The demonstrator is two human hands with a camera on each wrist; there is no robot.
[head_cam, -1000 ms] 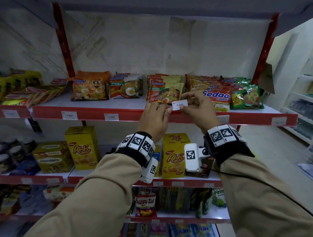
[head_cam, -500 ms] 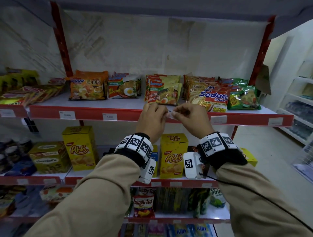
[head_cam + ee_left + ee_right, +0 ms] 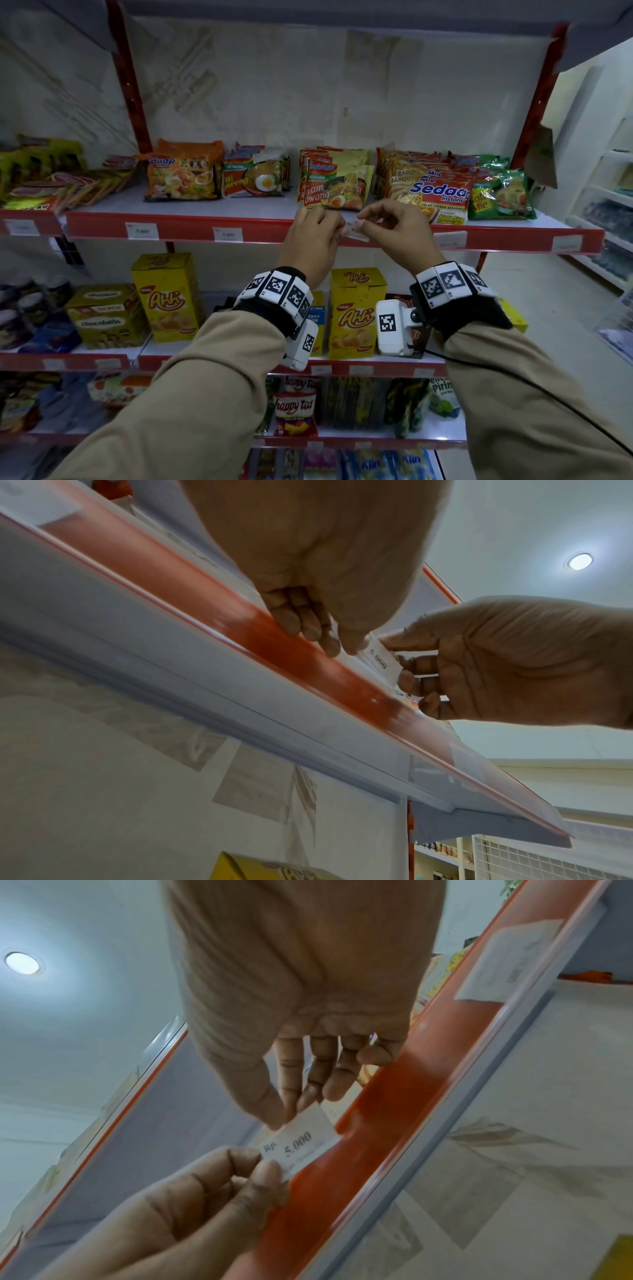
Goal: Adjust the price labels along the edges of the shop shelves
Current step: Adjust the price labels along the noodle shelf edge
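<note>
Both hands at red front strip (image 3: pixel 260 230) of the top shelf. Left hand (image 3: pixel 310 241) pinches the left end of a white price label (image 3: pixel 301 1144) between thumb and forefinger; right hand (image 3: pixel 394 229) pinches its right end the same way, other fingers curled. Label reads 5.000, sits against the strip's upper edge, below the noodle packs (image 3: pixel 337 186). Other labels (image 3: pixel 142 232) sit further along the strip.
</note>
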